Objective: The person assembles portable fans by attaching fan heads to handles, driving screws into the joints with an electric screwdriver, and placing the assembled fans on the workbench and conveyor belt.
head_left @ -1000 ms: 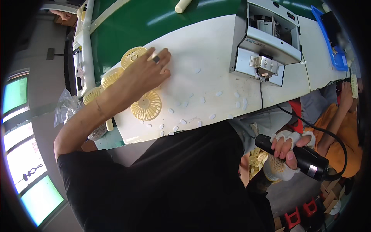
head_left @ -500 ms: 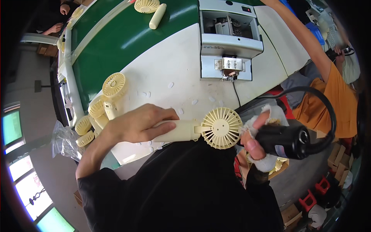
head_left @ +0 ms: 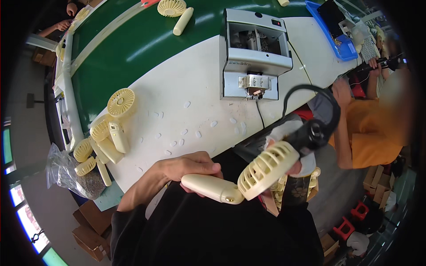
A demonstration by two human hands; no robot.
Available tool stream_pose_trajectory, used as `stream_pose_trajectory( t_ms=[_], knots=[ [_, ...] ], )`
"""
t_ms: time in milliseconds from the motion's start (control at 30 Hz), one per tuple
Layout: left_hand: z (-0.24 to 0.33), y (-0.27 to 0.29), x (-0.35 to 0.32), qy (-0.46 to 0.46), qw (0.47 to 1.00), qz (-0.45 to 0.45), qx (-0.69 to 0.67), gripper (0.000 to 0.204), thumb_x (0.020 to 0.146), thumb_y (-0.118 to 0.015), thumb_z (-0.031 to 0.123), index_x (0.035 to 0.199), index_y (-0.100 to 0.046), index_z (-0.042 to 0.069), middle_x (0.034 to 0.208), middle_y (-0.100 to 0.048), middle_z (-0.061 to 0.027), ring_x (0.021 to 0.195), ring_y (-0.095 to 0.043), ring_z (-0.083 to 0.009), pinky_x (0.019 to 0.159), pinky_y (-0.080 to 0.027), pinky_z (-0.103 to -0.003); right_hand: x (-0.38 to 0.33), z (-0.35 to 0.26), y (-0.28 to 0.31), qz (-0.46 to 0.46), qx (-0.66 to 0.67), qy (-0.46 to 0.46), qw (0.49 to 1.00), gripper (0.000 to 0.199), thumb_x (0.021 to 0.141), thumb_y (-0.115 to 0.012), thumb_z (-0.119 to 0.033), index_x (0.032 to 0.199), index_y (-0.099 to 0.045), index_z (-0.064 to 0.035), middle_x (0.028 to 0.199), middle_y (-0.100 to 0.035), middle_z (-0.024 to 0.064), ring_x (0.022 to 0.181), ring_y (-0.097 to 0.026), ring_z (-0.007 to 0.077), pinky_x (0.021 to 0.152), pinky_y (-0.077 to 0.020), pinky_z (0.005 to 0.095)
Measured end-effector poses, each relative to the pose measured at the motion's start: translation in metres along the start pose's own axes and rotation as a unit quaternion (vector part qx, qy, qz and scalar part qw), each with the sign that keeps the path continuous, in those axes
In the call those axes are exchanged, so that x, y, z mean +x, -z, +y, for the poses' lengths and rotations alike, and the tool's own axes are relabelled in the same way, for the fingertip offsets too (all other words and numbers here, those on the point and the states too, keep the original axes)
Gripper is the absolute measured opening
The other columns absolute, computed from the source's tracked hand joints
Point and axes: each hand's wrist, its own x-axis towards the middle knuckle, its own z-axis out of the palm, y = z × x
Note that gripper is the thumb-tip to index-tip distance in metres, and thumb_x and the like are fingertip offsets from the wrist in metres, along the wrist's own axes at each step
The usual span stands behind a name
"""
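Observation:
My left hand is wrapped round the handle of a cream handheld fan, held just above my lap at the table's near edge. The fan's round slatted head points right, tilted so its rim and side slots show. In a partly worn white glove, my right hand grips a black electric screwdriver with a thick curved cable. The tool's body lies behind the fan head's right side. Its tip is hidden, so I cannot tell whether it touches the fan.
A grey screw-feeder machine stands on the white table, near scattered small white pieces. Several cream fans are grouped at the left. A green conveyor belt runs behind. At right are a blue tray and a person in orange.
The fan has turned and dropped toward my lap, its head tilting from face-up to side-on. The screwdriver has swung upward behind it. The neighbouring person's outstretched arm has drawn back.

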Motion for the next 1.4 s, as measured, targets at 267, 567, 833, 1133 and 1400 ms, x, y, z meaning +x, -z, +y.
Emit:
stream_pose_trajectory(
  t_ms=[267, 567, 833, 1133, 1400],
  knots=[
    [-0.007, -0.048, 0.025, -0.312, 0.939, 0.131, -0.059, 0.073, 0.098, -0.041, 0.063, 0.097, -0.064, -0.007, 0.083, -0.068, -0.0068, 0.073, -0.065, -0.0176, 0.067, -0.052, -0.035, 0.031, -0.013, -0.032, 0.183, 0.106, -0.063, 0.975, 0.054, 0.075, -0.072, -0.011, 0.125, -0.056, 0.0040, 0.105, -0.069, 0.0157, 0.092, -0.070, 0.0261, 0.080, -0.0588, 0.0350],
    [0.005, -0.061, 0.031, -0.359, 0.932, 0.025, 0.047, 0.021, 0.083, -0.074, 0.002, 0.100, -0.063, 0.005, 0.087, -0.064, -0.0021, 0.090, -0.061, -0.0156, 0.098, -0.047, -0.037, 0.054, -0.009, -0.026, 0.282, -0.144, -0.086, 0.945, 0.036, 0.082, -0.072, -0.012, 0.113, -0.055, -0.0027, 0.081, -0.058, 0.0022, 0.059, -0.055, 0.0098, 0.052, -0.0446, 0.0247],
    [0.006, -0.039, 0.064, -0.296, 0.887, 0.062, -0.349, 0.034, 0.100, -0.054, 0.034, 0.078, -0.041, 0.011, 0.064, -0.040, -0.0001, 0.054, -0.040, -0.0114, 0.053, -0.039, -0.030, 0.041, -0.073, -0.032, 0.104, -0.278, 0.257, 0.920, 0.024, 0.097, -0.045, -0.013, 0.121, -0.044, -0.0171, 0.077, -0.050, -0.0013, 0.073, -0.049, 0.0140, 0.081, -0.0357, 0.0360],
    [0.015, -0.037, 0.076, -0.286, 0.867, 0.049, -0.406, 0.028, 0.099, -0.058, 0.026, 0.081, -0.047, 0.008, 0.061, -0.041, -0.0008, 0.052, -0.041, -0.0114, 0.048, -0.037, -0.029, 0.077, -0.070, -0.003, 0.018, -0.366, 0.226, 0.902, 0.027, 0.100, -0.040, -0.015, 0.125, -0.048, -0.0202, 0.087, -0.052, 0.0004, 0.085, -0.049, 0.0180, 0.090, -0.0342, 0.0415],
    [0.019, -0.035, 0.076, -0.269, 0.874, 0.067, -0.399, 0.024, 0.095, -0.064, 0.019, 0.081, -0.048, 0.007, 0.060, -0.042, -0.0001, 0.051, -0.042, -0.0107, 0.047, -0.036, -0.027, 0.068, -0.070, -0.049, 0.175, -0.255, 0.176, 0.934, 0.016, 0.093, -0.051, -0.020, 0.107, -0.053, -0.0129, 0.082, -0.052, -0.0038, 0.080, -0.050, 0.0121, 0.083, -0.0329, 0.0340]
  ],
)
